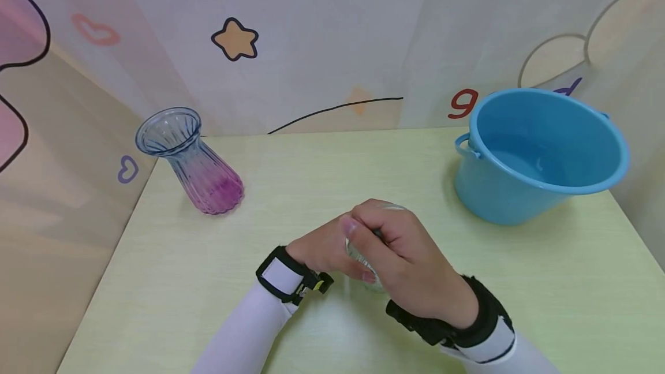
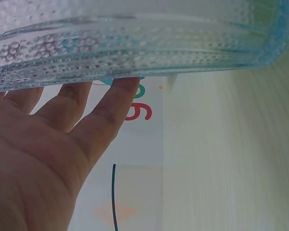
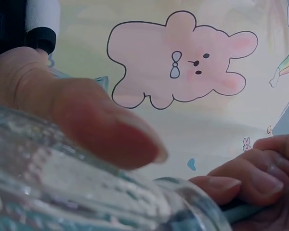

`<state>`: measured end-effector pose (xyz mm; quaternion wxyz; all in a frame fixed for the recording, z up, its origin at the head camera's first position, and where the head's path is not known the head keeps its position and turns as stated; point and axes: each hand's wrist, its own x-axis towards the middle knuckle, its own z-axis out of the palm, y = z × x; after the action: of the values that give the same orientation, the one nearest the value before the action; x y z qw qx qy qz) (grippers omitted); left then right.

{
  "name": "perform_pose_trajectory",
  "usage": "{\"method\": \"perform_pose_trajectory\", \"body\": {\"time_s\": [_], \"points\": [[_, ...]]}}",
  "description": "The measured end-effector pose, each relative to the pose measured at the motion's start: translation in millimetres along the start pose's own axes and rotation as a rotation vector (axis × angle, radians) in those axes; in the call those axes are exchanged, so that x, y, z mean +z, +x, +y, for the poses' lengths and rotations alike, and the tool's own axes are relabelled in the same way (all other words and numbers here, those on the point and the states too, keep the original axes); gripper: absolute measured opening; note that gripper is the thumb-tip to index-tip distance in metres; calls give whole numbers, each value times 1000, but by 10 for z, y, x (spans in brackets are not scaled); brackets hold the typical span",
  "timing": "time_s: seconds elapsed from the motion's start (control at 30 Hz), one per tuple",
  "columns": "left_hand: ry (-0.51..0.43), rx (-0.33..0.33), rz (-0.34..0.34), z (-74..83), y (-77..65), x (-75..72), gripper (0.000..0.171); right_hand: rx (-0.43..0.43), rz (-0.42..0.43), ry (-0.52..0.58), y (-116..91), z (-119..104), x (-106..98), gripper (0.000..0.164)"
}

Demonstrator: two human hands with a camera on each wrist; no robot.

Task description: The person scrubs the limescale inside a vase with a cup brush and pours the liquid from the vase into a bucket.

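Note:
A clear, bluish glass jar (image 1: 359,251) with a dotted surface stands between my hands, mostly covered by them in the head view. My left hand (image 1: 323,246) holds it round the side; in the left wrist view its fingers (image 2: 103,113) reach behind the dotted glass (image 2: 135,53). Across the top of the jar comes my right hand (image 1: 407,255), thumb bent against the curled forefinger. In the right wrist view the left thumb (image 3: 108,127) lies along the jar, and the right fingers (image 3: 255,178) curl by its mouth around a thin teal thing (image 3: 241,211), largely hidden.
A glass vase (image 1: 208,178), blue above and pink below, stands at the back left of the pale wooden table (image 1: 171,281). At the back right is a blue bucket (image 1: 504,189) with a side handle lug. A printed cloth wall (image 1: 332,33) closes off the back.

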<state>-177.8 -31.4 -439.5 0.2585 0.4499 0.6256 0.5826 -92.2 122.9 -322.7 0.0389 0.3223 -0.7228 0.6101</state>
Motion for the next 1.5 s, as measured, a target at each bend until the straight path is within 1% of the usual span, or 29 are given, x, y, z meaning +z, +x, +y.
{"method": "perform_pose_trajectory", "body": {"time_s": [0.03,0.1,0.2,0.27,0.3,0.43,0.57,0.63,0.77,0.9,0.97,1.1,1.17,1.23,1.33,1.4,1.47,1.5], "points": [[-1,2,3,3,2,0,53,3,0,-17,0,3,1,38],[-7,6,7,4,5,2,61,2,-2,-25,0,1,-2,38],[-38,9,-2,-3,13,13,70,15,0,0,-5,-20,-16,34],[-77,13,-18,-5,25,23,75,13,6,30,-10,-35,-25,31],[-100,13,-25,0,29,31,74,10,13,42,-14,-38,-32,29],[-193,11,-41,8,47,49,78,4,45,64,-25,-54,-50,28],[-245,19,-44,10,71,64,84,1,88,59,-39,-100,-54,30],[-261,19,-39,13,73,70,89,-46,123,63,-55,-112,-48,30],[-224,-14,-3,27,42,57,98,-176,218,91,-114,-89,-38,31],[-169,-74,24,46,-11,36,103,-286,283,118,-171,-61,-37,27],[-167,-87,22,53,-20,33,104,-326,301,127,-191,-66,-39,25],[-195,-96,19,58,-25,37,105,-390,323,144,-212,-101,-45,26],[-204,-94,15,61,-22,41,104,-410,332,153,-229,-107,-47,27],[-198,-96,18,66,-22,44,103,-426,336,163,-264,-64,-62,27],[-192,-100,19,73,-20,43,102,-432,338,181,-376,114,-102,27],[-187,-104,21,74,-21,41,101,-433,327,200,-467,279,-129,26],[-195,-105,18,71,-20,40,102,-425,315,224,-501,335,-139,26],[-194,-104,18,70,-21,40,103,-416,308,230,-488,313,-135,26]]}}
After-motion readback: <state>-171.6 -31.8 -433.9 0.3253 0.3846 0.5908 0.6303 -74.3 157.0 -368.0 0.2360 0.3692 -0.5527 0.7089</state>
